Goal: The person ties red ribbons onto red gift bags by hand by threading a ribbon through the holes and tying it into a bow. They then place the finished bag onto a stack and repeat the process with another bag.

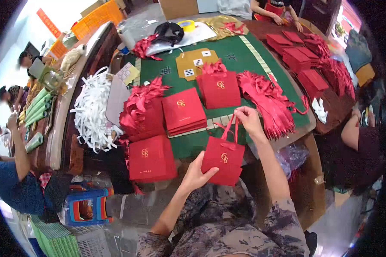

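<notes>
A small red paper gift bag (pixel 225 165) with a gold logo hangs near the table's front edge. My left hand (pixel 197 174) grips its left side, thumb across the front. With the fingers pinched, my right hand (pixel 249 122) holds the bag's red ribbon handle (pixel 230 131) up above its top edge. Just beyond lie a stack of flat red bags (pixel 184 112) and another stack (pixel 221 91) behind it. Left of my left hand is a further red stack (pixel 152 158). A bundle of red ribbons (pixel 268 105) lies right of my right hand.
White ribbon handles (pixel 94 109) and ribbon-topped red bags (pixel 142 112) fill the table's left side. More red stacks (pixel 298 58) lie on a brown table at right, with a co-worker's hands (pixel 278 20) behind. Other people sit left and right. Stacked stools (pixel 88 207) stand lower left.
</notes>
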`<state>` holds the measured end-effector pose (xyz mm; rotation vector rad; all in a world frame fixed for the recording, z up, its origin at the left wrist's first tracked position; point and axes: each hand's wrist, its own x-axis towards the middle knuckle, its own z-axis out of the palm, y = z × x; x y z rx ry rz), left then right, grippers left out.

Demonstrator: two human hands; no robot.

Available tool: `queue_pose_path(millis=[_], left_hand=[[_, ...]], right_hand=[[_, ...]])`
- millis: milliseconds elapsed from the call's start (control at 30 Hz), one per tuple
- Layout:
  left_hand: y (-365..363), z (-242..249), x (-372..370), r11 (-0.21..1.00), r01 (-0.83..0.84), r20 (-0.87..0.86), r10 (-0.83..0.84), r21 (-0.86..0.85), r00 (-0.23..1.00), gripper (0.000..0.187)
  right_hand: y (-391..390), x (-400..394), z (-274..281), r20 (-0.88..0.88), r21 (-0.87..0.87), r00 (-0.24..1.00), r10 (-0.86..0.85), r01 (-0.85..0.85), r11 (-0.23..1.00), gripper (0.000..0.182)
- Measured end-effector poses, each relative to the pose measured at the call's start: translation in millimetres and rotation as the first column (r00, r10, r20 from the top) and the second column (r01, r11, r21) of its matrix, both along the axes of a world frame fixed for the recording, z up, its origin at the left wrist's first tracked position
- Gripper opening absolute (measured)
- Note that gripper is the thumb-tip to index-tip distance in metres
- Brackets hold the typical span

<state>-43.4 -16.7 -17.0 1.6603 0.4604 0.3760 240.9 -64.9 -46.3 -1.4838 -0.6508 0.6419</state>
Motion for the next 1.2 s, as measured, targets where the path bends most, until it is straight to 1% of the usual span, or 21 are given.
queue_pose_path(millis=[33,67,133,200,233,267,333,367,433,567,633,700,767,833,900,933,967,1033,1067,1100,1200], left_hand=[[2.2,-1.5,-1.0,1.0,-0.012,0.009,0.012,0.011,1.0,0.059],[3.6,-6.2,-1.3,0.998,-0.032,0.028,0.033,-0.046,0.999,0.059],[5.1,-8.7,1.1,0.972,-0.091,0.121,0.119,-0.217,0.986,0.058],[11.7,1.6,4.3,0.961,-0.161,0.125,0.192,-0.225,0.973,0.055],[15.9,8.2,7.5,0.946,-0.221,0.122,0.255,-0.237,0.959,0.052],[21.0,11.9,10.2,0.943,-0.211,0.16,0.257,-0.255,0.953,0.052],[28.7,20.9,18.1,0.942,-0.246,0.198,0.292,-0.227,0.936,0.052],[32.3,24.9,21.7,0.937,-0.285,0.222,0.328,-0.204,0.918,0.052],[45.4,24.6,31.3,0.938,-0.325,0.233,0.345,-0.12,0.909,0.049],[58.0,16.1,47.8,0.92,-0.365,0.26,0.392,-0.147,0.883,0.05],[59.1,14.2,46.1,0.897,-0.411,0.267,0.441,-0.163,0.857,0.05],[58.1,12.7,38.2,0.795,-0.567,0.206,0.53,0.215,0.822,0.052],[61.5,7.3,31.0,0.68,-0.541,0.195,0.52,0.494,0.832,0.053],[61.9,8.1,31.4,0.496,-0.503,0.217,0.524,0.708,0.823,0.054],[63.2,3.7,33.9,0.508,-0.453,0.161,0.517,0.733,0.84,0.056],[63.5,-1.6,36.9,0.482,-0.432,0.153,0.514,0.762,0.844,0.057],[66.4,-5.9,38.4,0.449,-0.414,0.148,0.516,0.792,0.844,0.058],[68.1,-10.6,42.8,0.418,-0.38,0.122,0.525,0.825,0.842,0.06],[68.4,-13.4,44.6,0.39,-0.346,0.096,0.535,0.853,0.84,0.061],[70.2,-18.9,45.7,0.383,-0.346,0.094,0.544,0.856,0.834,0.061],[70.9,-32.7,48.8,0.387,-0.241,-0.015,0.552,0.89,0.834,0.062]], right_hand=[[-0.7,-1.2,0.6,0.01,-0.007,1.0,0.003,-0.002,1.0,0.015],[-4.6,0.0,2.2,-0.021,-0.083,0.999,0.04,-0.041,0.996,0.02],[-9.4,-9.6,11.6,-0.032,-0.056,0.999,0.013,-0.015,0.998,0.023],[-18.3,-12.3,6.7,-0.026,-0.042,1.0,0.015,-0.016,0.999,0.037],[-21.7,-18.2,9.8,-0.017,-0.038,1.0,0.019,-0.019,0.999,0.037],[-27.0,-23.2,13.8,-0.095,-0.027,0.994,0.053,-0.056,0.998,0.038],[-33.0,-38.7,36.3,-0.171,-0.031,0.976,0.137,-0.144,0.989,0.041],[-35.3,-39.6,35.6,-0.183,-0.066,0.965,0.189,-0.203,0.977,0.034],[-29.2,-54.6,45.8,-0.067,-0.016,0.968,0.241,-0.242,0.97,0.026],[-2.3,-33.4,33.8,-0.027,0.125,0.987,0.157,-0.153,0.98,0.022],[22.1,-14.4,44.8,0.133,0.15,0.985,-0.111,0.091,0.985,0.025],[45.1,24.8,33.7,0.386,0.222,0.907,-0.17,0.087,0.971,0.025],[66.5,47.9,26.4,0.408,0.321,0.878,-0.251,0.119,0.94,0.025],[71.8,59.1,24.7,0.512,0.118,0.809,-0.288,0.266,0.957,0.034],[78.2,72.0,15.5,0.507,-0.073,0.833,-0.222,0.298,0.952,0.04],[77.2,67.3,10.0,0.557,-0.038,0.774,-0.301,0.386,0.922,0.038],[74.5,63.9,6.3,0.553,-0.039,0.776,-0.303,0.387,0.921,0.038],[74.6,51.2,4.4,0.787,0.158,0.461,-0.411,0.493,0.856,0.035],[67.8,42.0,7.7,0.835,0.219,0.359,-0.417,0.478,0.851,0.03],[60.4,26.5,16.2,0.832,0.22,0.368,-0.416,0.469,0.855,0.03],[44.7,-22.1,24.8,0.728,-0.012,0.675,-0.119,0.186,0.982,0.029]])
